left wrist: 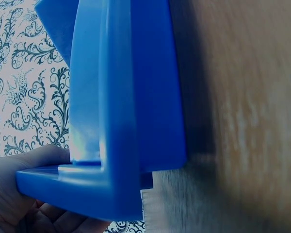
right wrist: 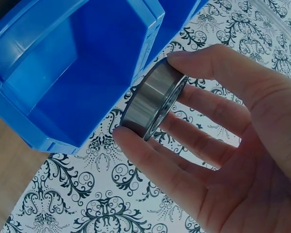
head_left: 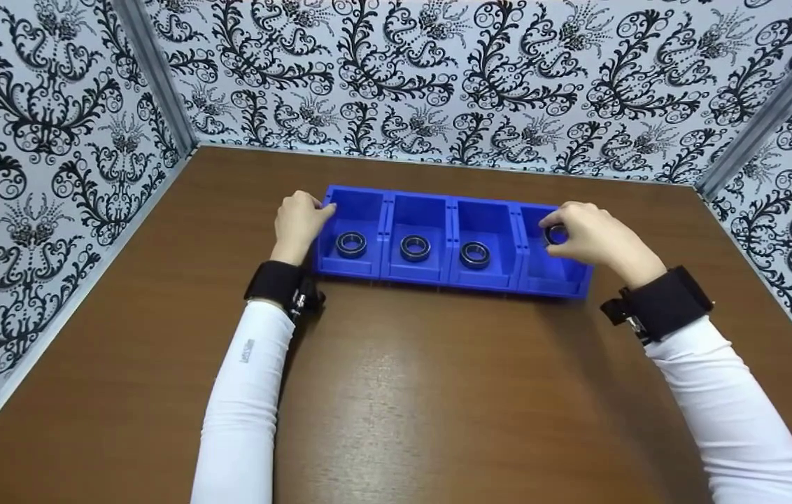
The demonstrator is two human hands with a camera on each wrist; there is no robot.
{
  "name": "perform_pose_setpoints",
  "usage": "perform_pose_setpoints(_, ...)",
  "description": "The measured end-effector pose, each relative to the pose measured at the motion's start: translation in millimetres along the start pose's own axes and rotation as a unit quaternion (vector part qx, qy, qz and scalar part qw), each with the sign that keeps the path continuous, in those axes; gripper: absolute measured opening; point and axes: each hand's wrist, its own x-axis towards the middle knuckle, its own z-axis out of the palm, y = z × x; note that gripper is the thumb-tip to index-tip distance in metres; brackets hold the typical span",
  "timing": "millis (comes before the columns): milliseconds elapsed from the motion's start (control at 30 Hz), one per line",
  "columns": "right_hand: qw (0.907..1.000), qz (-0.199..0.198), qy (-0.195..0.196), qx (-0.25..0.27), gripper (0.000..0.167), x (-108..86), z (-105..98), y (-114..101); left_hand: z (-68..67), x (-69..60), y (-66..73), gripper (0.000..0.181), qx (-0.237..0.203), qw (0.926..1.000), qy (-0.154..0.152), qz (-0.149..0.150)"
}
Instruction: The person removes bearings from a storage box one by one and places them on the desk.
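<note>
Standing toward the far edge of the counter (head_left: pixel 396 392): one blue bin (head_left: pixel 417 272), four compartments; left hand (head_left: pixel 300 222), grip pinching the bin's left wall; three bearings (head_left: pixel 351 253), one each in the left three compartments; right hand (head_left: pixel 595 238), grip pinching fourth bearing (right wrist: pixel 153 99) over the rightmost

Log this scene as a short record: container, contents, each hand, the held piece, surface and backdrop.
Container: blue bin row, four compartments side by side
Contents: three ring bearings, one in each of the three left compartments
Left hand: grips the bin row's left end
Right hand: holds a fourth bearing between thumb and fingers
Held piece: appears over the rightmost compartment in the head view
Surface: brown table
Backdrop: black-and-white patterned walls
</note>
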Motion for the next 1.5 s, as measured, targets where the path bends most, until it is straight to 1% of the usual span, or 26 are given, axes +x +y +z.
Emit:
perform_pose_setpoints(300,1.0,-0.003,-0.004,-0.002,0.043,-4.8,-0.4,-4.8,-0.7,-0.2,0.2,0.032,-0.003,1.0,-0.004,-0.004)
perform_pose_setpoints(700,0.9999,-0.011,0.004,-0.004,0.042,-13.3,-1.1,-9.1,-0.7,0.5,0.5,0.032,0.001,0.9999,-0.01,-0.008)
perform_pose_setpoints(1000,1.0,-0.004,0.006,-0.006,0.04,-20.9,-1.8,-13.0,-0.4,-0.5,2.4,0.031,0.011,0.9999,-0.003,-0.008)
perform_pose_setpoints(1500,0.9997,-0.02,0.012,-0.006,0.035,-33.3,-0.7,-18.5,-1.2,-1.2,0.9,0.031,0.004,1.0,-0.004,-0.007)
